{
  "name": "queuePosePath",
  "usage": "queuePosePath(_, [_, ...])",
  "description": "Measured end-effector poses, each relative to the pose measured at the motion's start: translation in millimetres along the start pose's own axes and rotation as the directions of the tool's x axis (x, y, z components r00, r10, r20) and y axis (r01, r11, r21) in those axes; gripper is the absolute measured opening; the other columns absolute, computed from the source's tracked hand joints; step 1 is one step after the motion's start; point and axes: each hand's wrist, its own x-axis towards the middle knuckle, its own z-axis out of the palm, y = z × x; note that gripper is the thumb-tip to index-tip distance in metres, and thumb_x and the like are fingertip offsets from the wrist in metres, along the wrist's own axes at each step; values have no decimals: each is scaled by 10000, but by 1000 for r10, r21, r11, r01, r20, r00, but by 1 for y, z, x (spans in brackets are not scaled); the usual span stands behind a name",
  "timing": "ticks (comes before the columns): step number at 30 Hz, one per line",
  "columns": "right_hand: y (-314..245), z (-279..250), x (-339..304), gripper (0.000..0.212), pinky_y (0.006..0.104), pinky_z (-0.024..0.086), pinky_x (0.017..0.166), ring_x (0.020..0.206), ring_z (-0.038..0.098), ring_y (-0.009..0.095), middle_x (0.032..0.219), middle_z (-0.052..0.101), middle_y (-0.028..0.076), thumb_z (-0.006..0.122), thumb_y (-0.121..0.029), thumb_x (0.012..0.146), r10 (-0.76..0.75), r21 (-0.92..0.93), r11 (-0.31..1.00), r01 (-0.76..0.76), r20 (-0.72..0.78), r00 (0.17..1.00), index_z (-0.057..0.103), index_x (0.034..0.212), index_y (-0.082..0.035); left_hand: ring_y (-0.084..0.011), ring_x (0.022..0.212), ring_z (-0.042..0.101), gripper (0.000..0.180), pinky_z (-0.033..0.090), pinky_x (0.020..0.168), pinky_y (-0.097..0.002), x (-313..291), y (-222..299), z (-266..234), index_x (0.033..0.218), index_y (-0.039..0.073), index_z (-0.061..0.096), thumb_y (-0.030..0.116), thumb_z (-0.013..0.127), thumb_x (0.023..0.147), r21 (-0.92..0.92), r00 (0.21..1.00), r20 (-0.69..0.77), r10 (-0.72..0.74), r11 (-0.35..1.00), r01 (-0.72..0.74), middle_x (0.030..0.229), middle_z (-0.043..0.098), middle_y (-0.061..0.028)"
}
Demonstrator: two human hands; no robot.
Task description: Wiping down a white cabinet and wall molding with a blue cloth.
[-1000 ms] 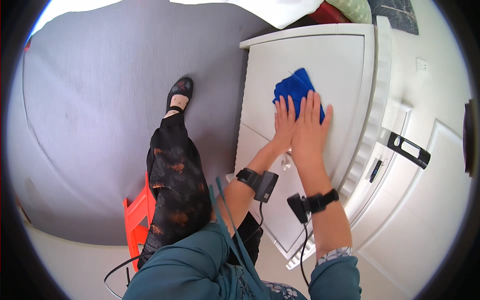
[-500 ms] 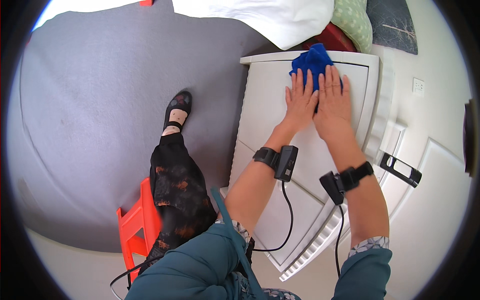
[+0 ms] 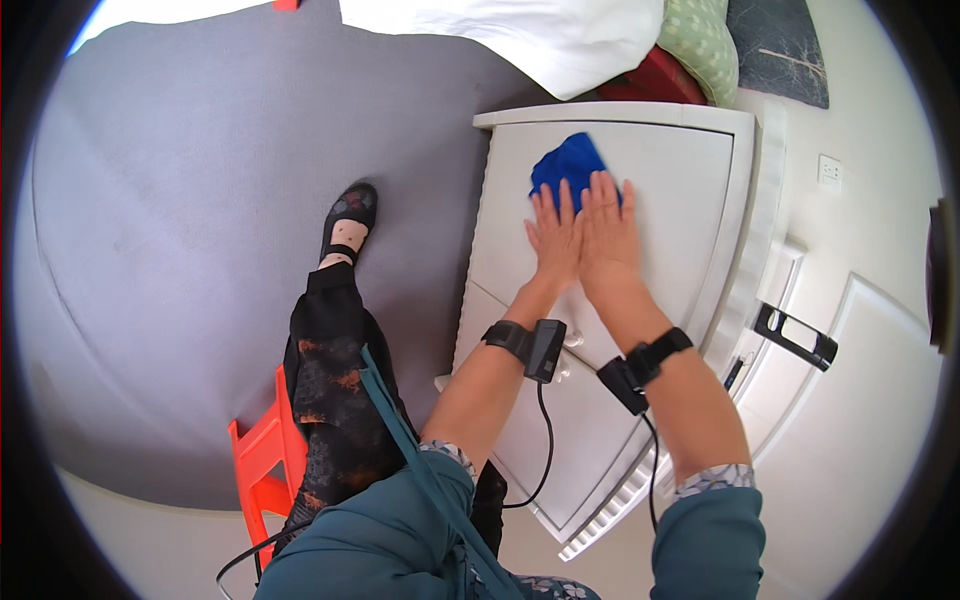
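Observation:
A blue cloth point(image 3: 568, 165) lies bunched on the front of a white cabinet point(image 3: 665, 200), over its upper panel. My left hand point(image 3: 555, 235) rests flat on the near part of the cloth, fingers stretched out. Close against it, my right hand point(image 3: 608, 232) also lies flat, its fingertips on the cloth's near right edge. Neither hand wraps round the cloth; both press it from above, covering its near part. Black devices are strapped to both wrists, with cables running down.
An orange plastic stool point(image 3: 262, 450) stands by my leg at lower left, on grey flooring point(image 3: 200, 250). White bedding point(image 3: 540, 40), a green pillow point(image 3: 698, 45) and a dark cushion point(image 3: 785, 50) are at the far side. Small knobs point(image 3: 573, 338) stick out from the cabinet front.
Both hands and the blue cloth have slid toward me and to the left, away from the cabinet's far edge. The cloth has come off that edge onto the panel.

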Motion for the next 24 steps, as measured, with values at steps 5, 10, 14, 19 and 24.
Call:
queuePosePath(5, [43,-19,-52,523,541,25,1190,1472,171,363,1564,290,170,366,-275,999,226,-82,971,-224,15,974,397,1468,-45,-432,1478,-15,647,9,1112,-650,-13,104,-32,1556,98,136,360,372,1013,-76,985,-25,173,982,-174,1600,15,-241])
queuePosePath(10, [53,-41,-130,553,554,14,1188,1453,206,402,1545,297,222,435,-281,978,121,-161,982,-101,120,985,393,1460,-14,-449,1473,-4,683,23,1114,-647,-70,135,-36,1544,55,155,318,434,978,-35,954,33,299,954,-298,1589,15,-271])
queuePosePath(14, [55,-52,-160,607,566,10,1187,1448,207,425,1531,305,252,488,-333,951,-43,-167,981,96,299,953,409,1434,26,-453,1472,2,688,35,1117,-642,-113,154,-36,1535,33,171,307,448,968,-102,972,16,235,967,-233,1582,23,-289])
queuePosePath(19, [73,-61,-135,588,564,7,1185,1448,204,432,1523,318,259,462,-313,954,-81,-236,962,140,242,967,425,1420,43,-427,1482,-4,722,9,1116,-637,-79,152,-40,1537,16,127,294,457,957,-19,972,-25,232,972,-232,1581,19,-292])
queuePosePath(24, [68,-35,-34,573,556,21,1182,1459,176,426,1540,284,261,386,-284,965,4,-55,999,-2,38,999,405,1432,49,-401,1490,12,782,43,1108,-656,8,103,-31,1555,68,76,368,469,948,12,992,-5,130,991,-130,1606,14,-230])
